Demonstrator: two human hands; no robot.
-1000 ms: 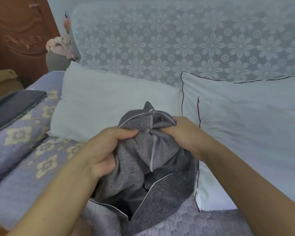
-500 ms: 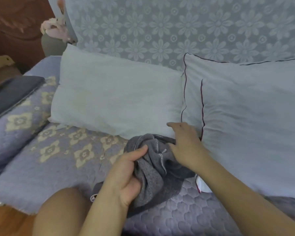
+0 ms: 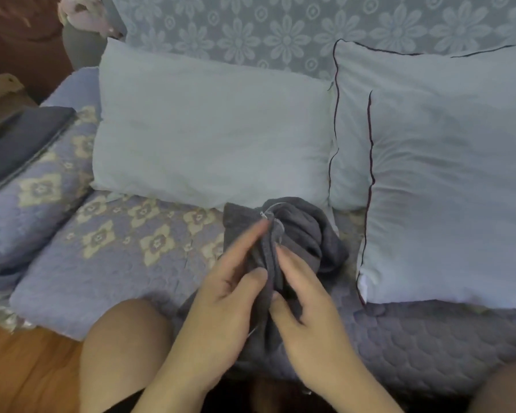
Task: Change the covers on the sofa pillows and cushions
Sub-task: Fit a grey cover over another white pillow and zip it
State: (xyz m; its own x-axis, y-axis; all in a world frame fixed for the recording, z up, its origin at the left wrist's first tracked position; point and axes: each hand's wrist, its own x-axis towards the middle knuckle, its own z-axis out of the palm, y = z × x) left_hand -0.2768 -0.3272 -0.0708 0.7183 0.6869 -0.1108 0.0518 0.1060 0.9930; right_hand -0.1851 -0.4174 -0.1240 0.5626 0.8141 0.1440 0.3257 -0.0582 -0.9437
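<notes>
A bunched grey pillow cover [image 3: 301, 234] with white piping lies on the sofa seat in front of two bare white pillows. My left hand [image 3: 224, 305] pinches a fold of the grey cover between thumb and fingers. Right beside it, my right hand [image 3: 307, 305] pinches the same fold from the other side. A plain white pillow [image 3: 209, 126] leans on the backrest at centre. A larger white pillow [image 3: 447, 186] with dark red piping stands at the right. The cover's lower part is hidden under my hands.
The sofa seat [image 3: 116, 242] wears a quilted lilac cover with beige flowers; the backrest [image 3: 280, 31] has white lace. A folded dark grey cloth [image 3: 18, 144] lies on the left armrest. My knee [image 3: 122, 347] is at the seat's front edge, wooden floor [image 3: 27, 371] to the left.
The grey cover has come down from chest height onto the seat. Both hands have shifted their hold and now pinch a fold close together. The view has tilted down.
</notes>
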